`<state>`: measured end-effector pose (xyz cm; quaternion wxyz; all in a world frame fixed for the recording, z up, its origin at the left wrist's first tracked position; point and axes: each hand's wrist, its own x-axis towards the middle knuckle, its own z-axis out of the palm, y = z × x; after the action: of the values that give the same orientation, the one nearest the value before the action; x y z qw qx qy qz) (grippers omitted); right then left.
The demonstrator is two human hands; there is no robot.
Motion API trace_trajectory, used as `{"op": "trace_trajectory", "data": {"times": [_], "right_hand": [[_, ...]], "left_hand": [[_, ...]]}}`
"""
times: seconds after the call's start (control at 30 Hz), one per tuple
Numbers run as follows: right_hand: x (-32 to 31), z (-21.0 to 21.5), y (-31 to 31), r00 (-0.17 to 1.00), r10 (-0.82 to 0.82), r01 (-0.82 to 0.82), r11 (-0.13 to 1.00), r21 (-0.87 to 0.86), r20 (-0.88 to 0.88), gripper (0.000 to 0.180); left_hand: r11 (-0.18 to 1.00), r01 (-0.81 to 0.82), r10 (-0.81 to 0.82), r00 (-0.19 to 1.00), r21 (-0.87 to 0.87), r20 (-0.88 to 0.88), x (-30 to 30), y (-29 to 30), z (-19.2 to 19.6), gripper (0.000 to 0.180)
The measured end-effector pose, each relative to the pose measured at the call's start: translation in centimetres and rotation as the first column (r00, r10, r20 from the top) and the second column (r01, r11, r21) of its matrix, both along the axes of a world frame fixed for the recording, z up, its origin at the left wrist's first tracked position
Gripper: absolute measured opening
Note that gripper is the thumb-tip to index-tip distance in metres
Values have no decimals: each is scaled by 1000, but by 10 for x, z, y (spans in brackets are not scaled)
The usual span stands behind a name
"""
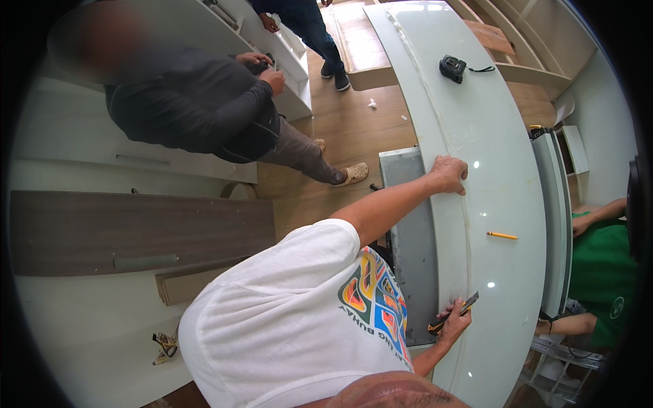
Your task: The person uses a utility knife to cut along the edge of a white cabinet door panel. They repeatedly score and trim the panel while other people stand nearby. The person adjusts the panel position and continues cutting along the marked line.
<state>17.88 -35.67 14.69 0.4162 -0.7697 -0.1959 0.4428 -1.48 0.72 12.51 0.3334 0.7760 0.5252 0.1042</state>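
The right hand (454,321) is closed around a knife (457,314) with a yellow-and-black handle, blade tip pointing away from the body. It sits at the near end of the panel (503,170), a long, glossy white sheet, right on the faint seam that runs the panel's length. The left hand (449,174) lies further up the panel on the same seam. Its fingers are bent and pressed down on the surface, and it grips nothing.

A pencil (502,235) lies loose on the panel between the two hands, to the right of the seam. A black tape measure (453,68) rests at the panel's far end. A grey board (411,238) lies against the panel's left edge, below the left forearm.

Risks, as I judge them:
- The left hand sits on the line the blade points along, so a slip or a sudden release of the blade could run it toward those fingers.
- The gloss looks slick. If the pressing hand slides, the panel may shift and the blade may wander and scratch the finish.
- A sweep of the arm could knock the pencil off.
- A person in green (602,272) stands close to the panel's right edge, and a nudge from there could jolt it.
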Motion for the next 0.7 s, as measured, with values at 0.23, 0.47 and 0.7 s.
{"op": "trace_trajectory", "data": {"times": [0.23,0.47,0.7], "right_hand": [[1,-2,0,1000,-6,7,999,32,-31,35],[0,1,1,1000,4,-4,1000,11,-15,33],[-2,-2,0,999,-12,13,1000,7,-39,33]], "left_hand": [[999,-6,3,999,-47,-50,5,3,5,45],[996,-9,1,995,-84,-102,6,4,5,45],[995,-23,16,997,-102,-71,3,5,2,43]]}}
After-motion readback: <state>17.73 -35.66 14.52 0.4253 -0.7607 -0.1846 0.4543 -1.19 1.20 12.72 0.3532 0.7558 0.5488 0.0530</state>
